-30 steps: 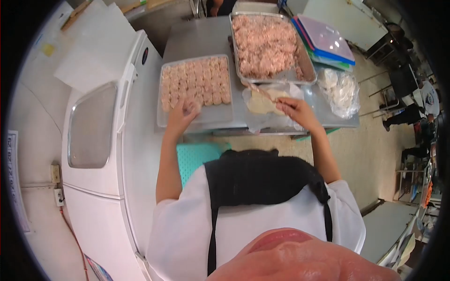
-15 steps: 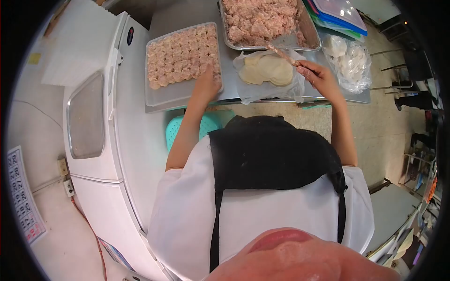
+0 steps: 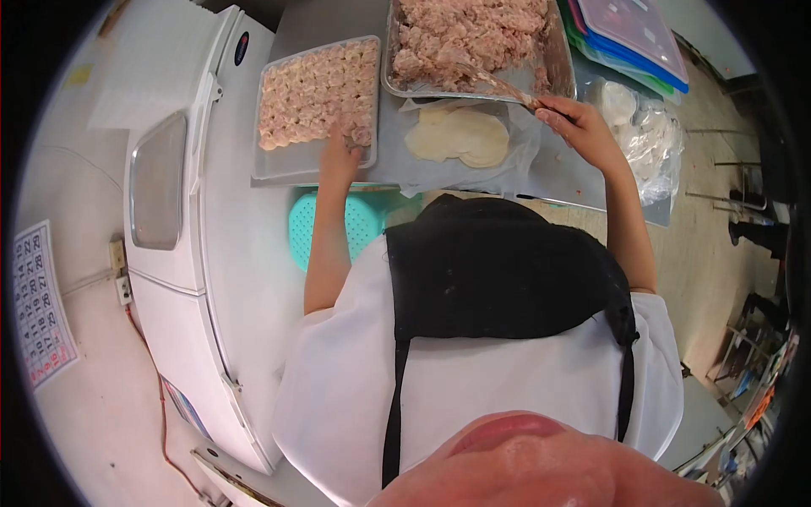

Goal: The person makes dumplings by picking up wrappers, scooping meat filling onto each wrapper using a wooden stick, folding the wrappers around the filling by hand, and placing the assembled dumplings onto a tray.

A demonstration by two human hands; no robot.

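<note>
On the left, my left hand [image 3: 339, 160] reaches down onto the front row of a tray [image 3: 283, 171] packed with rows of meat-filled dumplings [image 3: 317, 97]. Its fingertips are blurred among the dumplings, so whether they pinch one is unclear. My right hand [image 3: 576, 127] is closed round the handle of a thin, meat-smeared spatula [image 3: 507, 88]. The spatula's far end points into a deep metal pan [image 3: 562, 59] of minced meat filling [image 3: 469, 38]. Between the hands, round pale dough wrappers [image 3: 460, 138] lie overlapping on a clear plastic sheet [image 3: 522, 144].
A clear plastic bag [image 3: 646, 139] with white contents lies at the table's right. Behind it are stacked coloured plastic lids [image 3: 638, 38]. A turquoise perforated basket [image 3: 338, 232] is below the front edge, and a white refrigerator [image 3: 241, 253] stands on the left.
The head view has shifted a little. My left hand has drawn slightly back along the dumpling tray's front row. My right hand still grips the spatula, its tip at the meat.
</note>
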